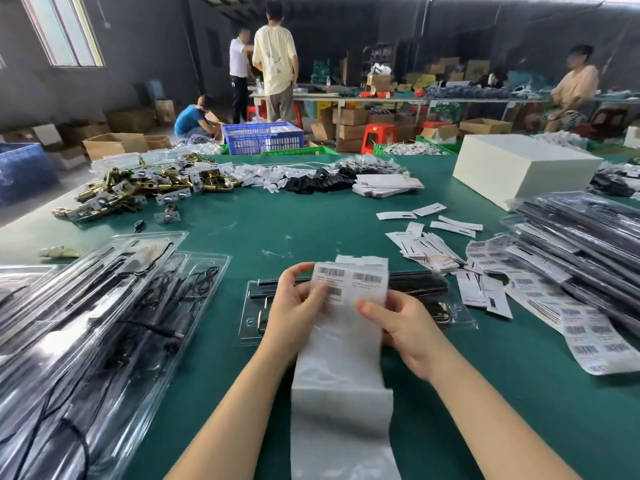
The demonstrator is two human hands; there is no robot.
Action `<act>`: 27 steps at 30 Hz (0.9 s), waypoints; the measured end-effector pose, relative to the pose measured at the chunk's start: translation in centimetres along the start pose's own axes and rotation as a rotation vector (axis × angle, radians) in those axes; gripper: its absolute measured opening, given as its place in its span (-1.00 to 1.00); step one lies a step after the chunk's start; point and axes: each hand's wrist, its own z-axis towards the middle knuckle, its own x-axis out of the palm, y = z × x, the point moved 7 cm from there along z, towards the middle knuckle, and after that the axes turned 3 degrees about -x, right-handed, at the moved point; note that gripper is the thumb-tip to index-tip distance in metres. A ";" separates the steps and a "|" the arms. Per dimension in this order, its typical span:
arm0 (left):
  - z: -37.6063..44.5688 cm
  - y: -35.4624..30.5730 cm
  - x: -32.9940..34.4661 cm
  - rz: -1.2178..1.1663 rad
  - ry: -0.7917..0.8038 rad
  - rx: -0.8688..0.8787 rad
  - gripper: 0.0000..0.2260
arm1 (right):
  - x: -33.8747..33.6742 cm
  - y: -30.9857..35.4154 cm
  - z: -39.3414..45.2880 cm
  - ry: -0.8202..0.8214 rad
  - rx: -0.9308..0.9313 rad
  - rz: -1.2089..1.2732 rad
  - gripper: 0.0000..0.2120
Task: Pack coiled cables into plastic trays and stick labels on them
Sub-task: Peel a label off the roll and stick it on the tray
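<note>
Green cloth covers the tabletop [311, 216], which stands in a dim workshop with cardboard boxes on the floor, a blue crate [262, 138] beyond the far edge, and several people at a long bench at the back.

Both hands hold a label strip [346, 327] just above a clear tray [252, 320] near the front edge. The left hand [294, 306] grips the strip's left side, its thumb pressed on a barcode label and its fingers curled round the top edge. The right hand [405, 334] pinches the right side lower down, thumb on the face of the strip. Printed barcode labels sit at the strip's upper end; below them the backing runs bare and hangs off toward the person.

The tray lies flat, partly hidden by the strip and hands, with black parts [419, 287] in its far compartment and a metal piece near its right end. Whether a coiled cable is in it cannot be told.

To the left, filled trays [104, 323] lie in an overlapping pile, black cables showing through the plastic. To the right is another pile of packed trays [581, 244], with label sheets [588, 337] beside it and loose white tags [429, 247] scattered between it and the middle of the tabletop. Farther back lie brass-coloured hardware [138, 188], small white packets, black items, flat white cards [384, 185] and a white box [519, 171].
</note>
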 end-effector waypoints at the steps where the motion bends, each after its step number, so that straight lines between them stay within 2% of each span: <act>1: -0.2 0.1 0.5 0.014 0.039 0.017 -0.75 | 0.0 0.1 -0.1 -0.013 -0.049 0.007 -0.73; 4: -0.9 -0.4 1.5 0.138 0.088 0.113 -0.68 | -0.7 0.1 -0.5 -0.071 -0.141 0.026 -0.77; 6: -1.4 -1.2 1.6 0.400 0.034 0.260 -0.62 | -1.2 -0.2 -0.7 -0.099 -0.159 0.073 -0.75; 8: -2.1 -2.1 2.3 0.625 0.036 0.447 -0.66 | -1.6 -0.3 -0.7 -0.116 -0.185 0.098 -0.71; 10: -2.7 -2.4 2.9 0.666 0.079 0.519 -0.72 | -1.7 -0.3 -0.6 -0.127 -0.196 0.107 -0.69; 14: -3.0 -2.3 2.9 0.690 0.023 0.507 -0.70 | -1.2 -0.2 -0.6 -0.036 -0.222 0.110 -0.77; 18: -3.0 -2.4 2.6 0.732 -0.004 0.478 -0.71 | -0.8 0.2 -0.7 0.068 -0.260 0.061 -0.73; 27: -3.1 -2.6 2.7 0.748 0.002 0.468 -0.79 | -1.0 0.1 -0.9 -0.025 -0.281 -0.169 -0.80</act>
